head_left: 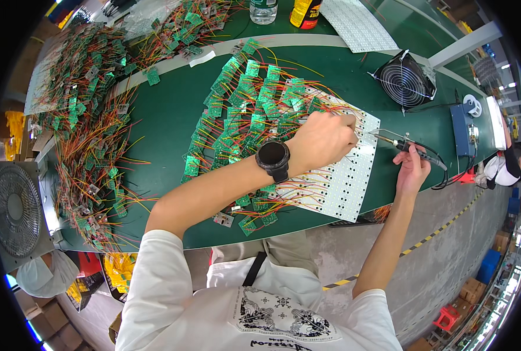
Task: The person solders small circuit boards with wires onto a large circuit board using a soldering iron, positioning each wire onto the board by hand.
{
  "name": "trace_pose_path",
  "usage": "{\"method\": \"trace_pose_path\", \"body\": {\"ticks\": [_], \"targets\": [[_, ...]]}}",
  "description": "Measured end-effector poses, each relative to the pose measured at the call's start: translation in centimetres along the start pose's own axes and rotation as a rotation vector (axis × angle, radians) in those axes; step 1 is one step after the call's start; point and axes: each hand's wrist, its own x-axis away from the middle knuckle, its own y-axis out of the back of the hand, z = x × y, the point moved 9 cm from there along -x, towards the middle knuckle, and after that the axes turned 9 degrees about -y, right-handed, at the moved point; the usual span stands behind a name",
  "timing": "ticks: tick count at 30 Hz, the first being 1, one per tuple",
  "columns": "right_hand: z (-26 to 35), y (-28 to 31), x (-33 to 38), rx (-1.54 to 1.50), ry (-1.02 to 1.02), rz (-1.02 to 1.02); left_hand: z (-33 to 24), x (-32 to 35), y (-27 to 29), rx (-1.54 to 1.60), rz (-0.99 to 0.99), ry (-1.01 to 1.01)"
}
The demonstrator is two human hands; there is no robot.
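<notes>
My left hand (326,140), a black watch on its wrist, is closed with its fingertips over a white perforated panel (347,184). What its fingers pinch is hidden, though red and yellow wires run beneath it. My right hand (411,167) grips a soldering iron (396,143) just right of the panel. The iron's tip points left toward my left fingers, with a gap between them. Small green circuit boards (232,123) with red and yellow wires lie in overlapping rows left of the panel, some wires stretching across it.
Tangled wired boards (91,117) are heaped at the left. A black fan (405,83) and a blue box (463,130) with a white reel (474,106) stand at the right. Behind are a bottle (263,10), a yellow can (305,13) and another white panel (360,26).
</notes>
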Motion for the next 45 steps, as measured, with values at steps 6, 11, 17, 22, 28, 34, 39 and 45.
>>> {"method": "trace_pose_path", "body": {"ticks": [6,11,17,22,28,34,39,45], "targets": [[-0.4,-0.1,-0.1,0.055,-0.021,0.05,0.1,0.0,0.2,-0.042,-0.01,0.034],[-0.2,-0.4,0.1,0.063,-0.031,0.055,0.2,0.1,0.0,-0.069,0.0,0.031],[-0.4,-0.6,0.1,0.064,-0.026,0.082,0.6,0.1,-0.2,-0.042,-0.012,0.042],[-0.4,-0.6,0.1,0.077,-0.026,0.097,0.6,0.1,-0.2,-0.03,-0.018,0.042],[-0.5,-0.7,0.1,0.1,-0.025,0.106,0.4,0.1,-0.1,-0.035,-0.01,0.034],[-0.4,-1.0,0.1,0.115,-0.021,0.118,0.4,0.1,0.0,-0.034,-0.013,0.028],[-0.5,-0.9,0.2,0.121,-0.026,0.11,0.3,0.1,0.0,-0.031,-0.01,0.024],[-0.5,0.0,0.0,0.02,-0.026,0.059,0.4,0.2,-0.1,-0.031,-0.006,0.023]]}}
